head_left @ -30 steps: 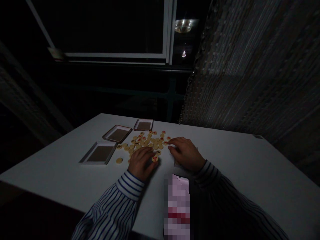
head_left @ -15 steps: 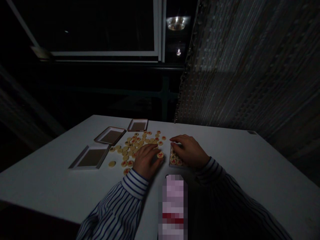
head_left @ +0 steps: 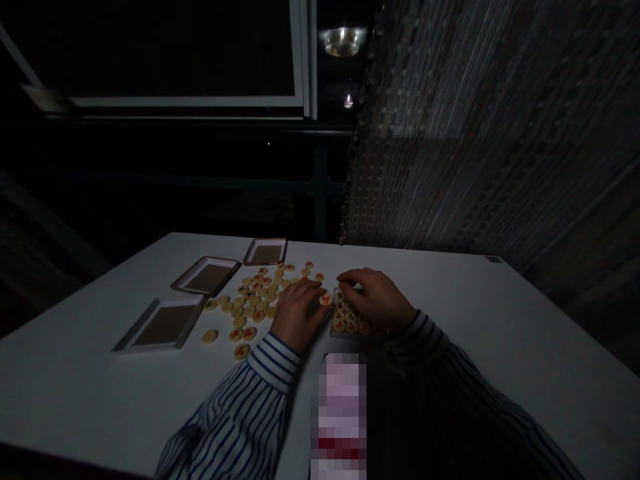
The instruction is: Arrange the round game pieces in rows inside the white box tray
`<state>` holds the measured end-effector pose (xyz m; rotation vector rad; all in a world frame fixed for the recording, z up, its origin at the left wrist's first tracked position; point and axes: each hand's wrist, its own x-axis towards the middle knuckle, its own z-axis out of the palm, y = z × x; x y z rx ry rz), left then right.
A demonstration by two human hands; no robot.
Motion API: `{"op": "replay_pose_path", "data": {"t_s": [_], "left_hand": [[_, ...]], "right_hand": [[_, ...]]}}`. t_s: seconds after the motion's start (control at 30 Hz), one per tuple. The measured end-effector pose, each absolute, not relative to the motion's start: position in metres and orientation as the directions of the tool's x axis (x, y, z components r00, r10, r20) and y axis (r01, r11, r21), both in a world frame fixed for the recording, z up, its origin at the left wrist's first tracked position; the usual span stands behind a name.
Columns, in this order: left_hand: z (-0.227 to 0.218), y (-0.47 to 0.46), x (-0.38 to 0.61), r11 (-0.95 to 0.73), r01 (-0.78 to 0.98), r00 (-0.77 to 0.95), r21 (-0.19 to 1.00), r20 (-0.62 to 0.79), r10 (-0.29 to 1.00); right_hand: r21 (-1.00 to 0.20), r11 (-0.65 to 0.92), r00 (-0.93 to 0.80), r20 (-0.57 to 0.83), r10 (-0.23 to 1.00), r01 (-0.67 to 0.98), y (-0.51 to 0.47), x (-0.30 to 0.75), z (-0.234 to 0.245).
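Observation:
My left hand (head_left: 299, 312) pinches one round xiangqi piece (head_left: 325, 299) with a red character between thumb and fingertips. It is held just left of a small shallow box (head_left: 334, 335), where several pieces (head_left: 345, 319) with red and black characters lie in rows. My right hand (head_left: 380, 298) lies over the right part of the box, thumb and fingers apart around its far left corner. No piece shows in that hand, and its palm side is hidden. Loose xiangqi pieces (head_left: 255, 300), some face up and some blank side up, are scattered left of my left hand.
Three shallow trays or lids stand at the left of the white table (head_left: 500, 347): a grey-white one (head_left: 163, 323), a brown-edged one (head_left: 207, 275) and a smaller one (head_left: 266, 252). A pixelated patch (head_left: 340, 407) covers something near me. A beaded curtain (head_left: 425, 133) hangs behind the table.
My left hand has brought the red-marked piece closer to the box's left edge. My right hand stays over the box. The whole view has shifted slightly.

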<state>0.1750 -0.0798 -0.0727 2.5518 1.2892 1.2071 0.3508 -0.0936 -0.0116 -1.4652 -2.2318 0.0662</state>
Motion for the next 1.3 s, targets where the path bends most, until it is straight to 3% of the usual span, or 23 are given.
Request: {"op": "replay_pose_path", "data": {"t_s": [0.67, 1.3], "left_hand": [[-0.101, -0.076, 0.189, -0.635, 0.64, 0.301, 0.433, 0.62, 0.725], [-0.098, -0.081, 0.193, -0.623, 0.621, 0.239, 0.476, 0.642, 0.729]], "right_hand": [[-0.256, 0.377, -0.31, 0.267, 0.912, 0.89, -0.082, 0.357, -0.026], [-0.225, 0.392, -0.358, 0.176, 0.917, 0.892, -0.084, 0.355, -0.027]]}}
